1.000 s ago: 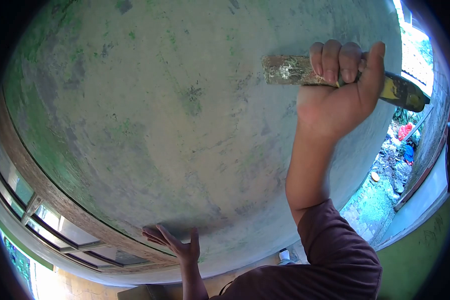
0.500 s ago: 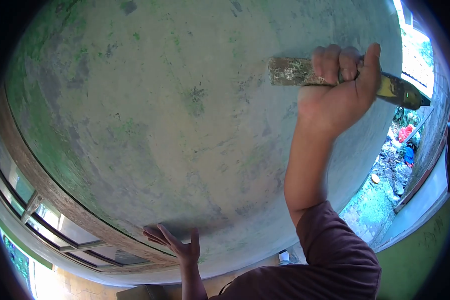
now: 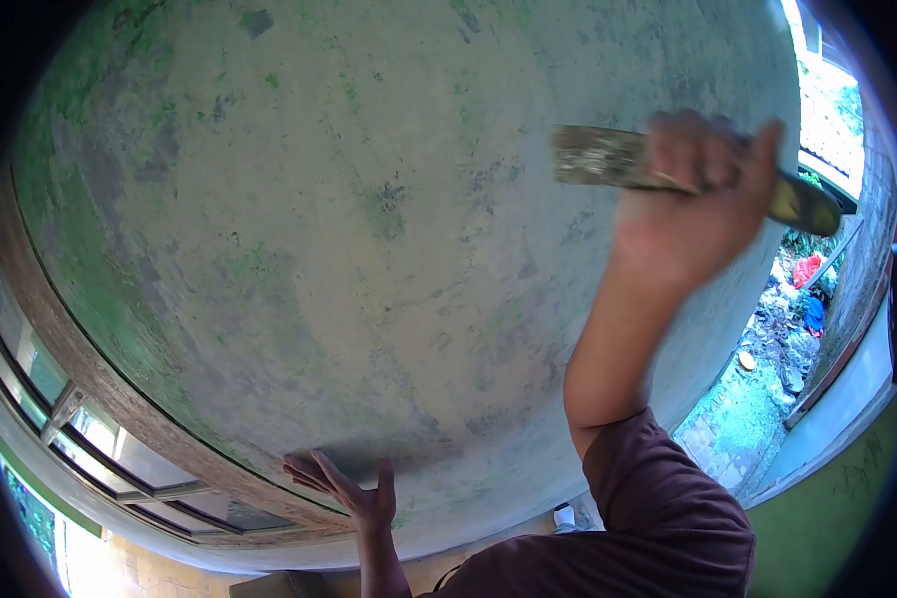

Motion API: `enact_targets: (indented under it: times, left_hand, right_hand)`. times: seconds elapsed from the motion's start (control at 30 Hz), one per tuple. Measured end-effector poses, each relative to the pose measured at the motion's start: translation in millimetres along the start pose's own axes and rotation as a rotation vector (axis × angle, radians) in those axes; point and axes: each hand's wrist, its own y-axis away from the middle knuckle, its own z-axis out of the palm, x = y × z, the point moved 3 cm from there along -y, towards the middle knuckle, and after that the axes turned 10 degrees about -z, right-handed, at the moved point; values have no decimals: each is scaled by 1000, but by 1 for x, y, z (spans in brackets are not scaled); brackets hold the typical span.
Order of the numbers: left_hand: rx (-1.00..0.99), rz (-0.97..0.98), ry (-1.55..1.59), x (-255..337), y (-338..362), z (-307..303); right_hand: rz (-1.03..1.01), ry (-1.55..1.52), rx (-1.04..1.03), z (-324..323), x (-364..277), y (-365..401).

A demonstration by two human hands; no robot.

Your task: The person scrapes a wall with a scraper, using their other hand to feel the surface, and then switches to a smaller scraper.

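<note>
Tool (image 3: 608, 159) blurred, grime-crusted, yellowish end; right hand (image 3: 703, 209) fingers clenched round it; left hand (image 3: 359, 493) fingers splayed.

Single head-worn fisheye camera, positioned close to a stained wall (image 3: 369, 249) and facing it with an upward tilt, wall filling most of the view, window frame (image 3: 100, 439) at lower left, yard (image 3: 767, 399) at right edge.
</note>
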Motion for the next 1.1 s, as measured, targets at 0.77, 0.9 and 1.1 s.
enact_targets:
  times: [0.77,0.9,1.1]
  left_hand:
    - [-10,-1,19,-2,0,-1]
    - [-30,1,23,-1,1,-2]
    - [-28,-30,26,-2,2,1]
  right_hand:
    - [-51,-39,-95,11,1,4]
    - [-93,145,-56,11,14,8]
    - [-46,-34,-118,4,3,2]
